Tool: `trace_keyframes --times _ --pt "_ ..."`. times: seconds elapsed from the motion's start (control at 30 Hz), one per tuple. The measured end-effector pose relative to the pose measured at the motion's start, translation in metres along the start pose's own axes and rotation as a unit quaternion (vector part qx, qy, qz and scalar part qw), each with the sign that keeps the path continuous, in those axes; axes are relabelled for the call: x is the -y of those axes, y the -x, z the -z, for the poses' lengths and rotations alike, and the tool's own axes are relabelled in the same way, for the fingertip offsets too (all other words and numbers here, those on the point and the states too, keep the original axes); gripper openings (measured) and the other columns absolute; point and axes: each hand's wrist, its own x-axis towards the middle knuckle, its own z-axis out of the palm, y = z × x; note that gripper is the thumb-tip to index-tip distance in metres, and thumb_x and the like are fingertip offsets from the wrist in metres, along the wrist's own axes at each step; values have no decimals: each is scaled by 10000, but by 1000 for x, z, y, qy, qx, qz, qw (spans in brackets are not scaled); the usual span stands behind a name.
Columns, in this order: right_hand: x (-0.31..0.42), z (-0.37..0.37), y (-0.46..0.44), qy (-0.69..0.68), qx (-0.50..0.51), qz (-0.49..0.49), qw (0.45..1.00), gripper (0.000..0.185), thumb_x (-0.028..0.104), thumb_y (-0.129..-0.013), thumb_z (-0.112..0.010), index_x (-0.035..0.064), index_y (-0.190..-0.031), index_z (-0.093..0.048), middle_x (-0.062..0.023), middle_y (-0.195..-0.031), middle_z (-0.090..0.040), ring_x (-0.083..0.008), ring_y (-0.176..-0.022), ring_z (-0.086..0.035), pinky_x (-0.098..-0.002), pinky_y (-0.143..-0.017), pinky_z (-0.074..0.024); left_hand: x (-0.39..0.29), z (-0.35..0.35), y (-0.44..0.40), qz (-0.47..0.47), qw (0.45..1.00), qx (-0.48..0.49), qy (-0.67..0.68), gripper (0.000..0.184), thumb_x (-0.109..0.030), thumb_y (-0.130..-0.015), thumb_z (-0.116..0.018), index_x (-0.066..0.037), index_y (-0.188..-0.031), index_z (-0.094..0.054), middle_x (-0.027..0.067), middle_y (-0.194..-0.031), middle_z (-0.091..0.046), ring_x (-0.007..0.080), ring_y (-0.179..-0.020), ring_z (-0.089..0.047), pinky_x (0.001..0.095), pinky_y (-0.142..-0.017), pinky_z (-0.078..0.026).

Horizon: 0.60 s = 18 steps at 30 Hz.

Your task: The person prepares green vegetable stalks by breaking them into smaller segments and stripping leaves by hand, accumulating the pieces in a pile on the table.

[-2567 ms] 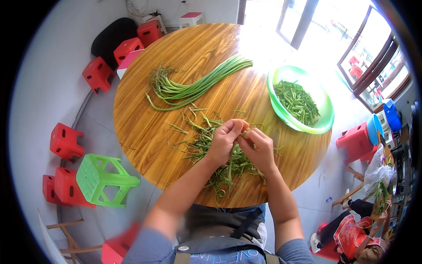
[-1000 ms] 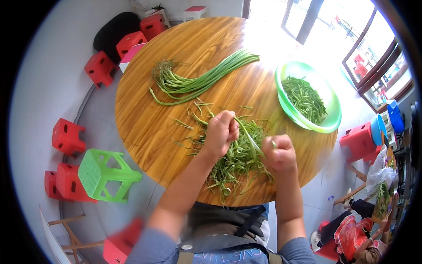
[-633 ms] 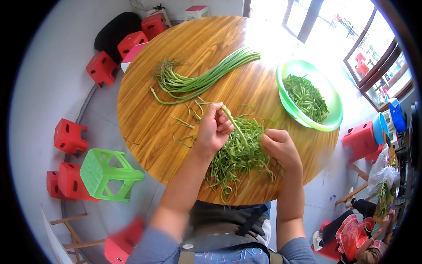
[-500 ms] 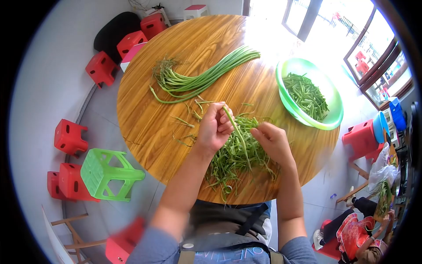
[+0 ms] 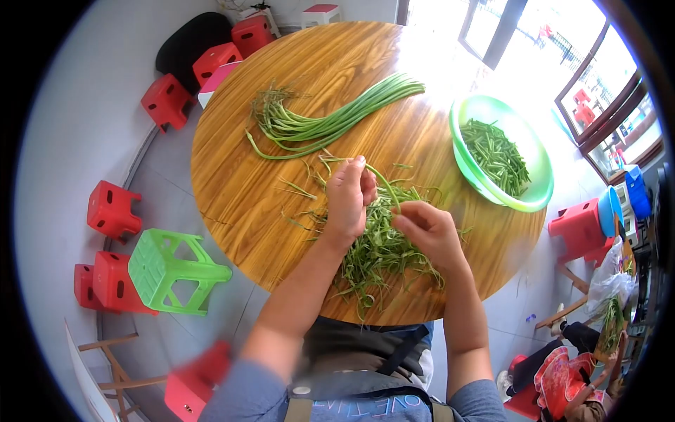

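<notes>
Printed lettering [image 5: 406, 405] across front of blue-grey shirt [image 5: 337, 413], "OVE" legible, neighbouring letters unclear, partly hidden

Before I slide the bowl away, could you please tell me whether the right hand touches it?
Apart: the head view shows table between the right hand and the bowl.

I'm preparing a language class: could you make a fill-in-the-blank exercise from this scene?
1. A green stalk runs from the left hand towards the ____ hand.
2. In the picture, the long bundle lies to the ____ of the bowl.
3. The tabletop is ____ in shape.
4. Beside the red stools at the lower left stands a ____ stool.
Missing words: right; left; round; green.
</notes>
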Motion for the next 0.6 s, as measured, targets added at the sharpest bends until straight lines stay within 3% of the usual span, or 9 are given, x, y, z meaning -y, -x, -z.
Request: trace_keyframes --times 0.07,0.17,0.27,0.3,0.37,0.5,0.6 --pt "9 -5 0 -42 -46 -27 998 172 108 -847 -628 7 -986 -616 33 -709 -590 -2 -536 -417 -170 -464 -340 -1 2 1 -45 995 43 -79 233 -250 -921 -499 -50 -804 -524 22 -629 -508 58 -449 -360 226 -427 -327" --pt "16 -3 -1 -116 -70 -60 989 158 110 -865 -600 -3 -974 -618 15 -724 -614 -3 -529 -427 -169 -458 -337 1 -18 15 -41 986 64 -146 240 -217 -902 -548 11 -976 -568 41 -711 -572 59 -520 -460 224 -485 -400" --pt "15 0 -2 -135 -85 -65 985 155 107 -874 -582 -11 -967 -619 -5 -745 -627 -6 -521 -429 -164 -443 -326 -2 -16 25 -40 905 149 -396 280 -208 -897 -564 6 -1078 -554 45 -911 -601 99 -670 -542 241 -614 -450" --pt "16 0 -2 -140 -91 -67 984 157 111 -879 -574 -11 -968 -619 -7 -741 -623 -6 -513 -423 -161 -439 -321 3 -16 22 -213 867 134 -430 143 -65 -824 -613 18 -940 -608 89 -789 -612 155 -663 -573 258 -586 -451" --pt "18 1 -1 -149 -104 -71 981 162 117 -887 -559 -10 -969 -618 -13 -732 -616 -7 -499 -409 -157 -432 -311 4 -14 20 -205 872 139 -422 115 -48 -811 -614 16 -906 -615 104 -788 -609 194 -657 -577 281 -584 -452" --pt "17 13 -1 -337 -72 -85 935 198 136 -917 -493 -18 -972 -603 -12 -692 -563 -13 -456 -358 -157 -411 -294 -1 -16 21 -176 868 141 -442 72 -48 -811 -597 11 -850 -611 123 -763 -591 240 -652 -580 315 -577 -448" --pt "14 23 0 -453 -79 -38 887 211 135 -930 -454 -20 -987 -585 -5 -678 -534 -12 -451 -332 -154 -412 -288 4 -11 21 -156 827 226 -490 100 -87 -824 -588 11 -807 -597 131 -737 -576 259 -650 -571 328 -574 -441"
